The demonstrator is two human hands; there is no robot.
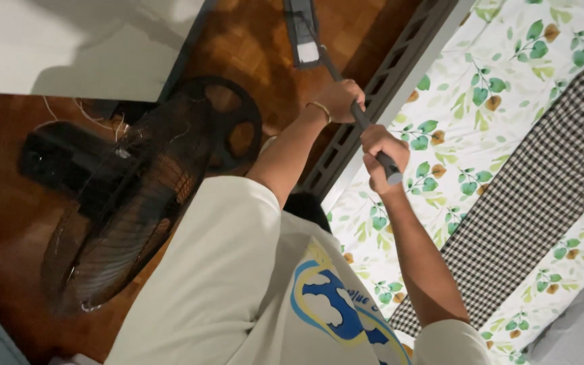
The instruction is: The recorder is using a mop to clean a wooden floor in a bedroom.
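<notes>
I grip the dark mop handle (363,125) with both hands clenched round it, my left hand (341,100) higher toward the 12 o'clock end and my right hand (384,154) just below, near the handle's grey tip. The flat mop head (302,30) rests on the wooden floor (251,40) at 12 o'clock. A black standing fan (130,196) sits at 9 o'clock, and the bed (481,128) with its leaf-print sheet and checked cloth (535,189) lies at 3 o'clock.

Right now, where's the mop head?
Top centre of the head view: the flat mop head lies on the wooden floor, between the bed frame and the standing fan.
</notes>
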